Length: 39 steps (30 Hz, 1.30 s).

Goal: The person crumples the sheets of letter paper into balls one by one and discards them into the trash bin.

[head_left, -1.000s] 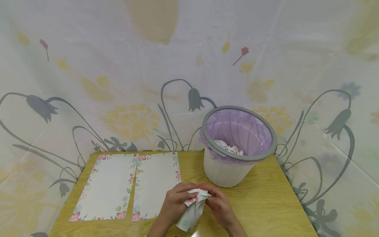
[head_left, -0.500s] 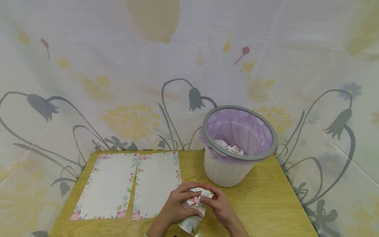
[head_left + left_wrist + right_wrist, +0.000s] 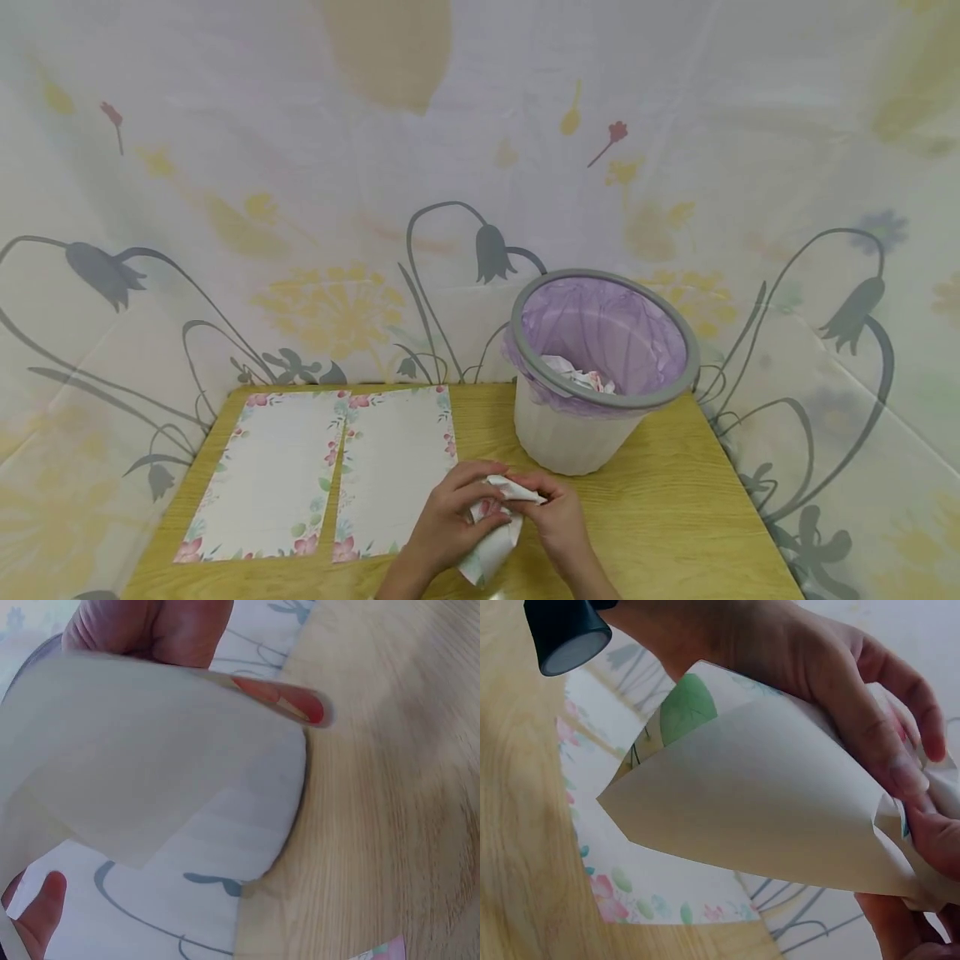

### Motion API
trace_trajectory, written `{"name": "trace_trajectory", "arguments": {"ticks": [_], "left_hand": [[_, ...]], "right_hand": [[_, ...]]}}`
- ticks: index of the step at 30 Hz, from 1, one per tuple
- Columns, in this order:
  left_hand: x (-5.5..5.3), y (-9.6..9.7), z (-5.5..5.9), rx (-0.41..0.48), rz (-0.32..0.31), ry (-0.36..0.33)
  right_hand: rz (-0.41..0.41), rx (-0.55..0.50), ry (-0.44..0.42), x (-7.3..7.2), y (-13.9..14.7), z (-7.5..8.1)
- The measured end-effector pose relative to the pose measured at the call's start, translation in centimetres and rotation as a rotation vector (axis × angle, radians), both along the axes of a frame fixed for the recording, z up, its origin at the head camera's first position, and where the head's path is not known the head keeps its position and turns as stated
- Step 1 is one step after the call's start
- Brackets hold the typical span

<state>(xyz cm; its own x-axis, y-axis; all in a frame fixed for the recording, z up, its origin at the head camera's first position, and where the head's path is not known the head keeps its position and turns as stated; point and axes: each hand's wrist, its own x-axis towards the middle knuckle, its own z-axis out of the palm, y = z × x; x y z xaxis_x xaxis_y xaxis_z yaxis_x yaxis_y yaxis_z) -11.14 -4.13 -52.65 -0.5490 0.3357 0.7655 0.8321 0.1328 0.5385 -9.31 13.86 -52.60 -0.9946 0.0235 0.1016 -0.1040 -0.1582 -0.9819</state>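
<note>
A partly crumpled sheet of flower-bordered paper (image 3: 491, 546) is between my two hands, low in the middle of the head view. My left hand (image 3: 448, 510) grips it from the left, fingers bent over its top. From the other side my right hand (image 3: 553, 510) pinches the bunched upper end. The lower part flares loosely toward me, and in the right wrist view this paper (image 3: 757, 802) shows its plain side with a green leaf print at one corner. In the left wrist view the paper (image 3: 150, 750) covers much of the hands.
Two flat flower-bordered sheets, a left sheet (image 3: 262, 475) and a right sheet (image 3: 397, 467), lie side by side on the wooden table (image 3: 675, 517). Behind my right hand stands a white waste bin (image 3: 570, 442) with a purple liner (image 3: 622, 333) and crumpled paper (image 3: 577, 375) inside.
The bunched top of the paper has been folded and squeezed tighter, and its loose lower end shows narrower. My left fingers have closed further around it. Bin and flat sheets stay put.
</note>
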Motion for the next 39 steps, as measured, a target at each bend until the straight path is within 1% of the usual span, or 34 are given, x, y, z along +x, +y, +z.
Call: {"name": "trace_trajectory", "arguments": {"ticks": [3,6,12,15,18,20,22,24,26,30,32,34,36,39], "left_hand": [[0.0,0.0,-0.1,0.001,0.018,0.025],[-0.1,0.1,-0.1,-0.004,0.049,0.063],[-0.1,0.4,0.1,-0.034,0.121,0.131],[-0.1,0.4,0.3,-0.072,0.142,0.118],[0.0,0.4,0.3,-0.1,0.149,0.074],[0.0,0.3,0.2,-0.11,0.163,0.052],[0.0,0.1,0.2,-0.111,0.18,0.051],[-0.1,0.0,0.2,-0.097,0.184,0.078],[-0.2,-0.2,0.1,-0.077,0.171,0.105],[-0.4,-0.4,-0.1,-0.029,0.145,0.157],[-0.4,-0.5,-0.1,-0.012,0.149,0.17],[-0.5,-0.6,-0.2,0.025,0.144,0.161],[-0.5,-0.8,-0.2,0.072,0.134,0.125],[-0.6,-1.3,-0.4,0.158,0.099,0.039]], "right_hand": [[-0.07,0.05,0.018,0.3,-0.4,0.1],[-0.119,0.083,0.016,0.4,-0.8,0.1],[-0.174,0.084,-0.055,0.3,-1.2,0.2],[-0.193,0.084,-0.085,0.2,-1.2,0.2],[-0.202,0.099,-0.075,0.2,-1.0,0.0],[-0.202,0.107,-0.043,0.2,-0.9,-0.1],[-0.195,0.111,0.012,0.2,-0.9,-0.4],[-0.187,0.103,0.053,0.2,-1.0,-0.5],[-0.184,0.108,0.093,0.2,-1.1,-0.7],[-0.183,0.115,0.124,0.1,-1.3,-0.8],[-0.157,0.107,0.14,0.0,-1.1,-0.9],[-0.089,0.083,0.168,0.0,-0.7,-0.8],[0.027,0.038,0.195,0.0,-0.1,-0.7],[0.254,-0.081,0.177,-0.1,1.2,-0.4]]}}
